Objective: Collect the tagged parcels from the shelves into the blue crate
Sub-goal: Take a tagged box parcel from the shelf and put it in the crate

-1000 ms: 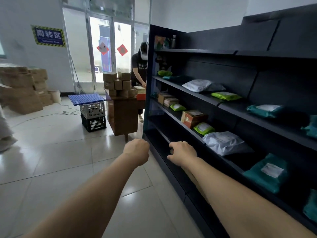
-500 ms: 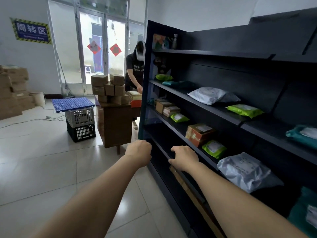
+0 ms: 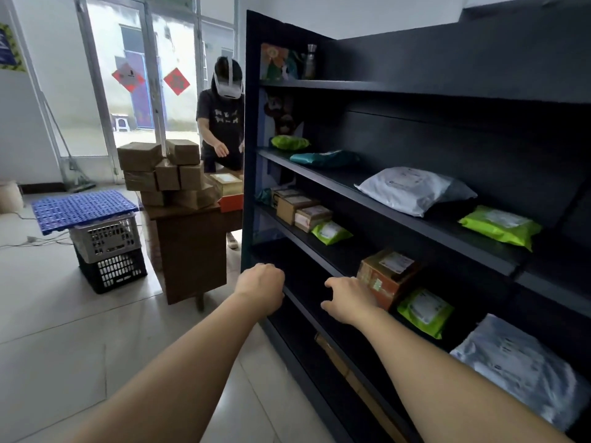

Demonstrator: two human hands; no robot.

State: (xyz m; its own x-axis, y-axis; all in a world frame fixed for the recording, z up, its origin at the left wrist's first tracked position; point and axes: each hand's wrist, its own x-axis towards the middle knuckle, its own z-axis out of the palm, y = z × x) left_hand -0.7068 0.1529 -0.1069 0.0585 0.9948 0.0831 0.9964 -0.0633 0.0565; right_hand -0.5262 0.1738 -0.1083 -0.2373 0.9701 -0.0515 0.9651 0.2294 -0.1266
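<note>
A black shelf unit [image 3: 399,219] fills the right side and carries tagged parcels. An orange-brown carton [image 3: 388,276] sits on a lower shelf beside a green bag [image 3: 425,311] and a grey bag [image 3: 524,372]. Higher up lie a grey bag [image 3: 406,190], a green bag [image 3: 500,225], small cartons [image 3: 300,209] and a teal bag [image 3: 323,158]. My right hand [image 3: 347,300] reaches with fingers apart, just left of the orange-brown carton. My left hand [image 3: 260,287] is a loose fist at the shelf's front edge, holding nothing. No blue crate is recognisable, only a blue perforated panel [image 3: 83,209].
The blue panel lies on stacked grey and black crates [image 3: 107,251] at the left. A wooden table [image 3: 192,244] bears piled brown boxes [image 3: 166,174]. A person with a headset [image 3: 224,123] stands behind it, near glass doors. Tiled floor spreads to the left.
I have moved closer to the shelf. My right hand has opened and advanced toward the orange-brown carton; my left hand has kept its fist near the shelf edge.
</note>
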